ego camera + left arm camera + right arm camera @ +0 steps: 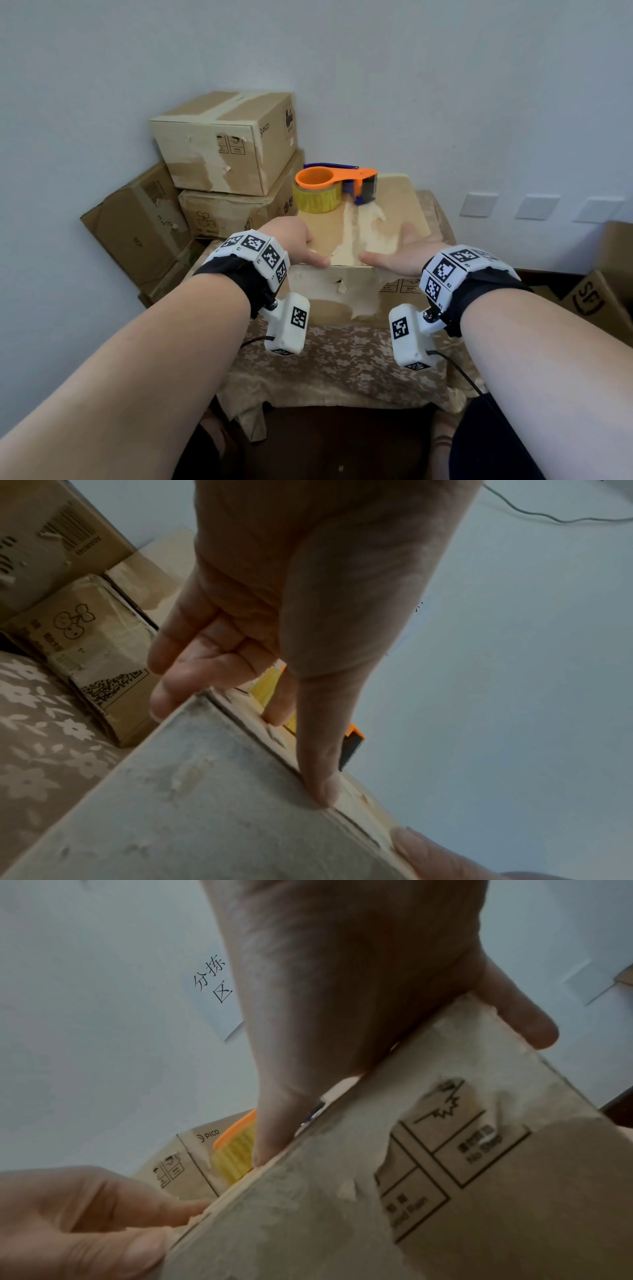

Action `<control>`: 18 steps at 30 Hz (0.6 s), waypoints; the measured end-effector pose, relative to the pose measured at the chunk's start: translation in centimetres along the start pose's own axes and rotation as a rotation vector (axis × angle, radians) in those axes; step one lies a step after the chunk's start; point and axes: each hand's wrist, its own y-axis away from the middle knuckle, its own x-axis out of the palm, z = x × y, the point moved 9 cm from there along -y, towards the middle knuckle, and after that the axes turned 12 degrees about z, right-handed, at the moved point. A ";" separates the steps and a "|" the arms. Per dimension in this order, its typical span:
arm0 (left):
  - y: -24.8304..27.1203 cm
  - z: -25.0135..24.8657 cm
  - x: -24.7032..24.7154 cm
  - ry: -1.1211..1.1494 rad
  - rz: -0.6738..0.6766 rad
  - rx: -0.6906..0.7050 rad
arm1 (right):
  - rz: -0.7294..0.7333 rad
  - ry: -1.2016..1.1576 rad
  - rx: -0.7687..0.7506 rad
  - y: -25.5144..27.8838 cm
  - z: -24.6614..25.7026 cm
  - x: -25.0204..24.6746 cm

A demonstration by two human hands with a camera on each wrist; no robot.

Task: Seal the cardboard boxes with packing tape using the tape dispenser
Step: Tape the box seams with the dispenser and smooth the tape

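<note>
Two hands — left [298, 241], right [399, 255] — one tape dispenser [337, 186] with one yellow roll [317, 200], five closed boxes — one [363, 226] on the table, four stacked [222, 144] at left — and three wall plates [537, 207].

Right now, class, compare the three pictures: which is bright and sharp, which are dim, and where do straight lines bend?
Head view: bright, sharp, forearms stretched by the wide lens. Left wrist view: dim, the left hand shadowed, the box grainy. Right wrist view: dim too, the right hand dark, the box edges skewed.
</note>
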 end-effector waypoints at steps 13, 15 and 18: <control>-0.3 0.2 -0.2 0.024 -0.003 -0.012 | -0.008 -0.038 0.015 -1.0 0.9 -0.8; -0.2 0.1 -0.1 0.024 0.004 -0.011 | -0.019 -0.047 0.022 -1.2 0.9 -0.7; -0.2 0.1 -0.1 0.022 0.013 -0.016 | -0.049 -0.045 0.035 -1.3 1.0 -0.6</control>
